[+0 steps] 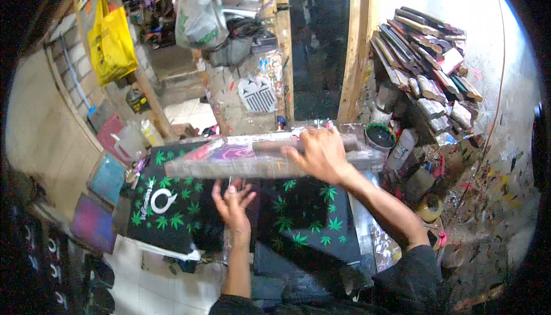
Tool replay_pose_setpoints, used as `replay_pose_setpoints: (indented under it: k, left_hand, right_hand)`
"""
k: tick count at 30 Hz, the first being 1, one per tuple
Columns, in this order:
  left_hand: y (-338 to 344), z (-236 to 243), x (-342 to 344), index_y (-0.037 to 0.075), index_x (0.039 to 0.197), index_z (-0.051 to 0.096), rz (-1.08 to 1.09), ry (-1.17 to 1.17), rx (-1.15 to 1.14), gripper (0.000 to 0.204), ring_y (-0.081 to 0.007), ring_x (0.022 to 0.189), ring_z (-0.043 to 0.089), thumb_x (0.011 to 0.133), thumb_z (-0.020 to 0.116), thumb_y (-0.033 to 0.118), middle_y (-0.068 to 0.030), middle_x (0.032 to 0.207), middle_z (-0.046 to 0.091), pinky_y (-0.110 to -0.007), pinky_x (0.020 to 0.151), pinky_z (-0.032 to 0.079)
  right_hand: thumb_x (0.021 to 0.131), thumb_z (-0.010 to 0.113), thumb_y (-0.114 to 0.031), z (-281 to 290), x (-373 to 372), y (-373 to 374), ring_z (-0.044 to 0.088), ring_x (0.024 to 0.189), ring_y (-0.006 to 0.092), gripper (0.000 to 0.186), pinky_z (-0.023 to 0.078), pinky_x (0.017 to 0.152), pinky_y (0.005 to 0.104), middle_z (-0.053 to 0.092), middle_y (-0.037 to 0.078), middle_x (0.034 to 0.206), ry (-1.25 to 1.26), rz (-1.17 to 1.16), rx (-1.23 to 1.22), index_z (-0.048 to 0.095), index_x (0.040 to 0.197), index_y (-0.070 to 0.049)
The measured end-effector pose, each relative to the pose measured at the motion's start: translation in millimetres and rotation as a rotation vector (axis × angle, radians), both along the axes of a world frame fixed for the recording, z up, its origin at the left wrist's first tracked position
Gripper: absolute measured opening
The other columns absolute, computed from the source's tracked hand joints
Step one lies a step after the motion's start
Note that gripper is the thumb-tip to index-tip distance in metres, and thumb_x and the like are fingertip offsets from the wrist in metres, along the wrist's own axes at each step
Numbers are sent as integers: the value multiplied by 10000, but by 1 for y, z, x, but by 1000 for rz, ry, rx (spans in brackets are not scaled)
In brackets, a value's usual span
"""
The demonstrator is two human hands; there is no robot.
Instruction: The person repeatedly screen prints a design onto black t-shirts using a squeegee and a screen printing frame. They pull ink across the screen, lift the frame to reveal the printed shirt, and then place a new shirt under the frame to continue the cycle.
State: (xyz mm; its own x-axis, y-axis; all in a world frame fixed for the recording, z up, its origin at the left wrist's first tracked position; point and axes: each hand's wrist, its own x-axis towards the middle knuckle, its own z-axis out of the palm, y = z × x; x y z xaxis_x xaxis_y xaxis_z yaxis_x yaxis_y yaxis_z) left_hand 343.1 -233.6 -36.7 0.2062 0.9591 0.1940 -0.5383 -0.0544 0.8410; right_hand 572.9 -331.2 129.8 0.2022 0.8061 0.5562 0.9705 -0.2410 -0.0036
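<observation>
A screen-printing frame (224, 169) is tilted up above the worktable, its near edge smeared by motion. My right hand (321, 155) is closed over the frame's upper side, right of its middle; what lies under the palm is hidden. Below the frame's near edge, my left hand (234, 205) is raised with its fingers spread, holding nothing. Black fabric (209, 229) lies flat beneath, printed with green leaves. On its left part is a white ring mark (161, 201) with lettering. More green leaves (299, 239) show on the right part, partly in shadow.
A bucket with a green rim (380, 136) stands just right of the frame. Piled wooden-handled squeegees (427, 62) lie at the upper right. A yellow bag (111, 39) and a plastic bag (200, 19) hang at the back left. A translucent jug (130, 142) stands left of the fabric.
</observation>
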Motion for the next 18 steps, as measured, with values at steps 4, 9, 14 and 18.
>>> replay_pose_setpoints:
  k: [4,9,14,18]
  left_hand:
    - [-2,-59,-73,-81,1508,109,-99,350,-363,820,-278,947,684,1018,638,310,-195,1181,590,-418,829,622]
    - [-18,-153,-99,-76,1217,455,-119,540,-290,414,-278,833,737,1024,638,240,-180,936,685,-371,760,640]
    - [-11,-184,-107,-74,1089,494,-130,475,-84,263,-259,811,743,1033,607,157,-184,920,685,-368,743,650]
    - [-17,-179,-106,-84,1178,497,-110,514,-98,285,-267,816,740,1042,589,150,-177,939,683,-373,743,646]
  right_hand:
    - [930,612,-503,-127,-36,-35,716,814,364,451,503,792,543,727,199,853,3,76,-207,671,1033,-68]
    - [870,686,-305,-196,-7,-32,709,763,430,363,534,612,562,710,190,792,268,111,-517,632,1189,-142]
    - [912,585,-197,-229,-22,-61,732,776,349,304,539,680,505,714,131,815,183,152,-561,585,1215,-168]
    - [965,537,-235,-255,10,-23,728,931,286,303,463,964,547,714,108,1042,-117,156,-483,542,1268,-216]
